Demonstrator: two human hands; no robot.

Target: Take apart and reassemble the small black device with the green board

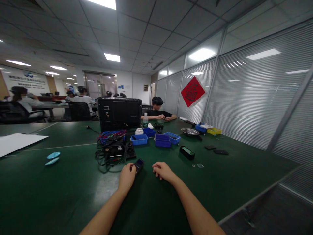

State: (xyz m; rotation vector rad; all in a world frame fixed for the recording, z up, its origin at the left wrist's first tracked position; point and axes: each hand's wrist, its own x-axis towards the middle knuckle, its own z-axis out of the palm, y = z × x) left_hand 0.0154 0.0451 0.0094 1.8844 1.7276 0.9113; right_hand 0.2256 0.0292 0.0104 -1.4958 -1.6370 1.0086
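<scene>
Just below the middle of the head view, we had a small dark gadget (139, 165) with a little screen on its top face. It lay up and to the right of our left hand (127, 176), touching it. Our left thumb and fingers were closed around its near end, with only a small gap between them, filled by the gadget. Its long side ran on a slant, from the lower left up to the upper right, so the far end pointed away from us.

Our right hand (163, 172) was on the other side, to the right of the gadget and apart from it. Its fingers were loosely bent and partly open, and we saw nothing in them. So our left hand was the nearer one. The green table (156, 202) showed between our right fingers and the gadget. Up and to the left sat a pile of black cables (100, 156), near the gadget but not touching it.
</scene>
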